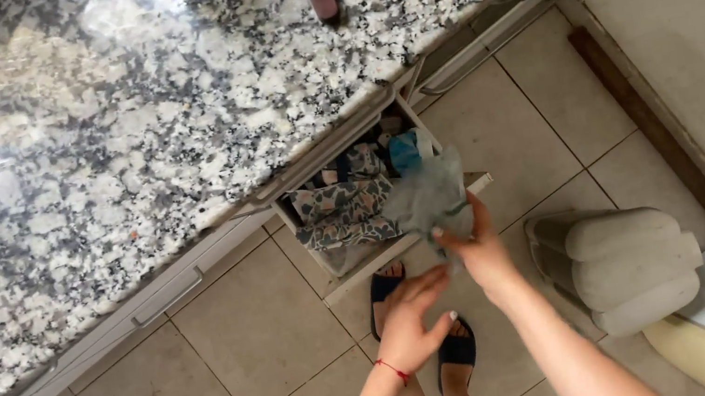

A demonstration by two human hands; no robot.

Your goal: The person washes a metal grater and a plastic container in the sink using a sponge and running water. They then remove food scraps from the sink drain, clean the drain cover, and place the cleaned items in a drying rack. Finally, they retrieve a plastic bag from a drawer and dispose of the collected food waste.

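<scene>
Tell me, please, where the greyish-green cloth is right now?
In the head view, the greyish-green cloth is pinched in the right hand, over the front right corner of the open drawer below the granite countertop.

drawer (354, 268) open | folded patterned cloths (345, 209) inside | blue cloth (405, 152) at back

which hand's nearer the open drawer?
Right. The right hand grips a grey-green cloth right at the open drawer, by its front edge. The left hand hangs lower, over the floor, apart from it.

Bare arms, a red string bracelet (392, 371), dark open-toed sandals (458, 351)
</scene>
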